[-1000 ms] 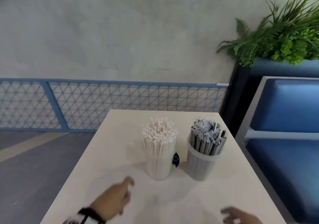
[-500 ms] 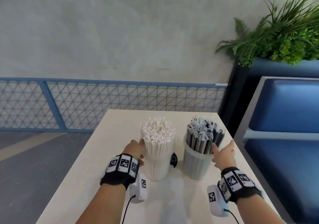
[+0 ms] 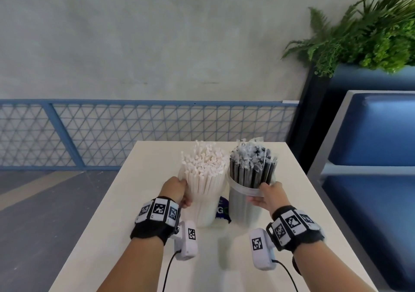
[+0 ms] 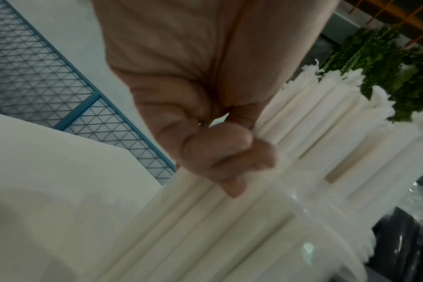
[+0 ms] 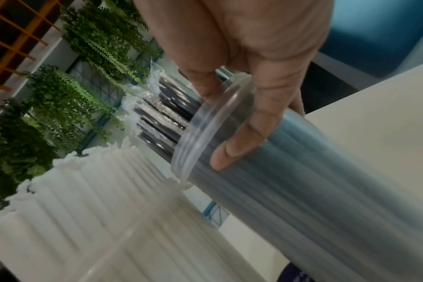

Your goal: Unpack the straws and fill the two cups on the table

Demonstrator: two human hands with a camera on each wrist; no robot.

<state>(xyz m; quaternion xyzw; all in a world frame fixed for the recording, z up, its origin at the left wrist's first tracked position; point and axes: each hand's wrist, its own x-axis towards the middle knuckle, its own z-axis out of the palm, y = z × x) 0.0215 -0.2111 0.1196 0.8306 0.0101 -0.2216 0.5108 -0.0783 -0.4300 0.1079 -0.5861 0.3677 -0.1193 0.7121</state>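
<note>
Two clear cups stand side by side on the cream table [image 3: 134,201]. The left cup [image 3: 205,213] is packed with white paper-wrapped straws [image 3: 203,163]. The right cup [image 3: 242,210] holds black straws [image 3: 251,161] in clear wrappers. My left hand [image 3: 183,190] grips the left cup's left side at rim height, and in the left wrist view its fingers [image 4: 229,158] curl against the white straws [image 4: 326,124]. My right hand [image 3: 261,192] holds the right cup at its rim [image 5: 205,124]. Its thumb [image 5: 239,145] lies on the wall and its fingers reach over the rim onto the black straws [image 5: 162,114].
A dark blue packet [image 3: 222,210] lies between the cups' bases. A blue cushioned bench [image 3: 370,134] runs along the table's right edge, with a planter of green ferns [image 3: 370,33] behind it. A blue mesh railing [image 3: 112,130] stands beyond the far edge.
Both hands came up from the near table edge to the cups. A second ago they were low and blurred; now each one grips its cup at the rim.
</note>
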